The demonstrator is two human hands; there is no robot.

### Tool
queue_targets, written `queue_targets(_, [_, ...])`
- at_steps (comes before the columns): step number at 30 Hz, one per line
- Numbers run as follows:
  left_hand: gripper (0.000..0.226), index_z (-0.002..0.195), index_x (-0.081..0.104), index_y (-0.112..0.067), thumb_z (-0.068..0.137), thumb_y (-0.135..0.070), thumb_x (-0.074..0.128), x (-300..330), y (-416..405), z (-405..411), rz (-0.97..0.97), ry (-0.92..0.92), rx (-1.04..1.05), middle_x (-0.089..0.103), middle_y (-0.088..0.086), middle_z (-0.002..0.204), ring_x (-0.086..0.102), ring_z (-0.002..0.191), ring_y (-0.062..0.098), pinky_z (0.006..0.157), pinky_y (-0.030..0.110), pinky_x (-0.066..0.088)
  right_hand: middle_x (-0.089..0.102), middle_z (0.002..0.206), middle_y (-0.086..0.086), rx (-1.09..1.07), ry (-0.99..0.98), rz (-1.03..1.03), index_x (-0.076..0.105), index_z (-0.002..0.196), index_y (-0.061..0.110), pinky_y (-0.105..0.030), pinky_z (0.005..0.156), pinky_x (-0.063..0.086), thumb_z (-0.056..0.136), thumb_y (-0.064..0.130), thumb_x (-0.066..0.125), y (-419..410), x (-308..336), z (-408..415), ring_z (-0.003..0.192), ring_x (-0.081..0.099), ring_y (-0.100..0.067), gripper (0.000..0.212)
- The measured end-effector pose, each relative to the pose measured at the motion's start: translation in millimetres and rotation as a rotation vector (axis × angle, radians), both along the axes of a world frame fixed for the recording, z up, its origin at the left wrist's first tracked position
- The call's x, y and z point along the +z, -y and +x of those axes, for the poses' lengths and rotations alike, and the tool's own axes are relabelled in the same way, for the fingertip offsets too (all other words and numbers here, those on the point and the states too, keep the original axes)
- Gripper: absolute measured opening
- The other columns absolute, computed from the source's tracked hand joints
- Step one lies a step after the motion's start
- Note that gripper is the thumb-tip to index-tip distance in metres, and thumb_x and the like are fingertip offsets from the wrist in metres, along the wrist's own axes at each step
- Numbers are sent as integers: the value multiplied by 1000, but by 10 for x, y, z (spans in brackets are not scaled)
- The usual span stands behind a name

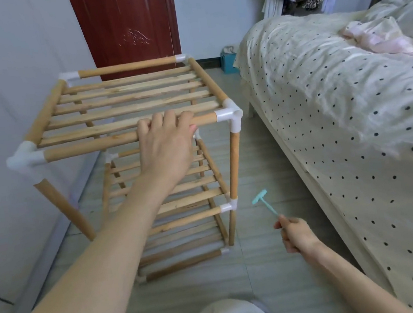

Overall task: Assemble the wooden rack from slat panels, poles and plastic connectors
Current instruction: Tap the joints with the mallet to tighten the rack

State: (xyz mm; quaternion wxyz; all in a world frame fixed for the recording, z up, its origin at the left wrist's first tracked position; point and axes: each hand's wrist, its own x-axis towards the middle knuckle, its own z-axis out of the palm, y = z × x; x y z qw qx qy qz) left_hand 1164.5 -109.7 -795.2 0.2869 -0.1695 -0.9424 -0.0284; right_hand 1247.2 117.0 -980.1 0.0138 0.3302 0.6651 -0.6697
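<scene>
The wooden rack (129, 146), standing at centre frame, is gripped at its top front pole (91, 146) by the left hand (169, 145), fingers curled over it. A small plastic hammer (263, 202) is pinched in the right hand (296, 234), lower right. Uneven pulling could unseat the corner connector (230, 116).
</scene>
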Motion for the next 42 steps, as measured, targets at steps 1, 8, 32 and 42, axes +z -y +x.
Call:
queue_targets(1, [34, 126, 50, -18, 101, -30, 31, 5, -2, -4, -2, -6, 3, 57, 7, 108, 48, 99, 29, 81, 38, 27, 26, 39, 7, -91, -51, -30, 45, 74, 9, -10, 32, 16, 103, 22, 30, -52, 29, -66, 27, 21, -5, 35])
queue_targets(8, [35, 128, 49, -20, 101, -30, 29, 13, -19, -69, 2, -23, 34, 54, 6, 105, 45, 96, 28, 81, 38, 26, 30, 44, 4, 76, 100, -274, 34, 71, 17, -13, 32, 16, 104, 20, 22, 581, -189, -51, 33, 24, -9, 34])
queue_targets(32, [34, 130, 46, -22, 101, -29, 30, -12, -39, -28, 36, -8, 26, 52, 6, 108, 43, 99, 27, 86, 38, 25, 29, 42, 7, -112, -44, -233, 39, 68, 15, -16, 32, 19, 102, 16, 30, 621, -174, -8, 30, 25, -6, 35])
queue_targets(42, [34, 130, 47, -21, 102, -28, 30, -23, -40, -63, 39, -16, 17, 53, 7, 107, 43, 98, 29, 83, 39, 25, 39, 44, 9, 261, -293, 780, 46, 79, 26, -27, 43, 20, 95, 17, 54, 516, -624, 614, 40, 38, -17, 20])
